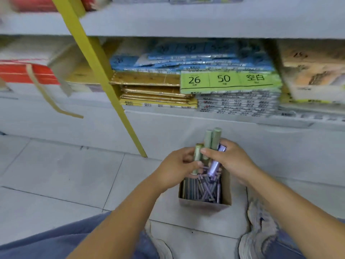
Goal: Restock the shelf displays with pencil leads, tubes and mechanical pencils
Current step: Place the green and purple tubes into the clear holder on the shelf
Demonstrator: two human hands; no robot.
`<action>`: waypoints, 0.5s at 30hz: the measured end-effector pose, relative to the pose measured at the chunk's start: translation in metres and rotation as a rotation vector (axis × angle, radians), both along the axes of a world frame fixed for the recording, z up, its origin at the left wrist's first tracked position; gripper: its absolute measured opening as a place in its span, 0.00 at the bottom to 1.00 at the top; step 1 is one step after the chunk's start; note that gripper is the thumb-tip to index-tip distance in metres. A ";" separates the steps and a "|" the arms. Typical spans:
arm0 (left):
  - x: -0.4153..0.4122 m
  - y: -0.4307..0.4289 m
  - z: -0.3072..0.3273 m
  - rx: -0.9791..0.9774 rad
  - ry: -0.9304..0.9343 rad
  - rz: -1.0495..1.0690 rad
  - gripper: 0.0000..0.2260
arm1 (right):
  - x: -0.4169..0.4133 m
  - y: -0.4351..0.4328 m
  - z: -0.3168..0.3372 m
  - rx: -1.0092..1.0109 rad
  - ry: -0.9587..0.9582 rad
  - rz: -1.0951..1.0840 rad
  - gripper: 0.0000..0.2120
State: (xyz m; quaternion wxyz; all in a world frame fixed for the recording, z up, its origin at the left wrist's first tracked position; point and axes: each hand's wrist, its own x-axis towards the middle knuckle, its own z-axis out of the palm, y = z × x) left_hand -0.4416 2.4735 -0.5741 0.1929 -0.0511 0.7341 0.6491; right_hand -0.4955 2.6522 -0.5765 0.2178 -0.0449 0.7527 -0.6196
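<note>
A small open cardboard box (226,186) stands on the floor between my feet, filled with several purple and grey tubes (203,189). Above it, my right hand (231,161) grips a bunch of tubes: two green ones (212,139) stick up past my fingers and a purple one (214,168) points down toward the box. My left hand (177,168) pinches another green tube (197,156) right beside that bunch. The two hands touch over the box.
A low shelf ahead holds stacked paper packs: blue ones (196,60), gold ones (155,90), a green-labelled pack (229,80) marked 26 and 50, and a red pack (24,73) at left. A yellow slanted post (104,75) stands left of the box. My shoes (255,230) rest on grey tile.
</note>
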 end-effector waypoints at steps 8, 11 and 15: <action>-0.015 -0.013 0.117 0.120 0.150 0.097 0.04 | -0.005 0.005 0.132 0.122 0.242 0.199 0.12; -0.024 -0.007 0.156 0.240 0.220 0.049 0.05 | -0.010 0.001 0.172 0.122 0.327 0.246 0.13; -0.038 -0.005 0.191 0.226 0.313 0.084 0.12 | -0.018 -0.004 0.210 0.090 0.388 0.284 0.13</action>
